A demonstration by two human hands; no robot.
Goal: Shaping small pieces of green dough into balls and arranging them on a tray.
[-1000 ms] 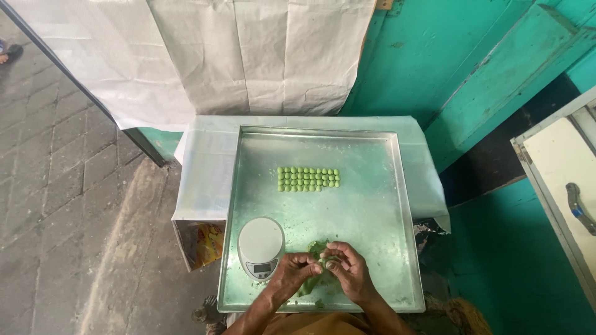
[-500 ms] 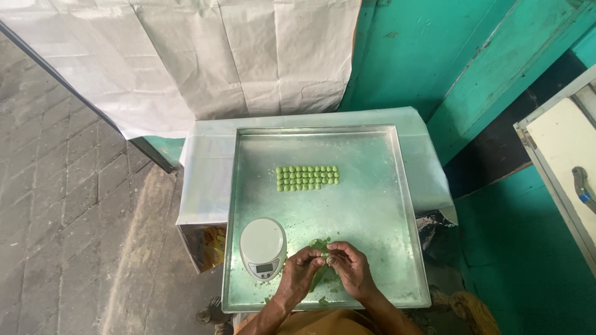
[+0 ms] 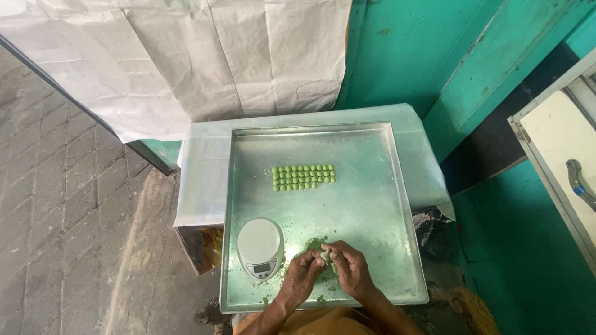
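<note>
The green dough, pinched between the fingertips of the left hand and right hand low over the metal tray, may tear unevenly and drop beside the scale.

2 bare forearms are seen at the bottom edge, ending in the left hand and the right hand — no sleeves, gloves, rings or watch can be made out. Below them, a strip of orange-brown garment is shown — its cut cannot be told.
</note>
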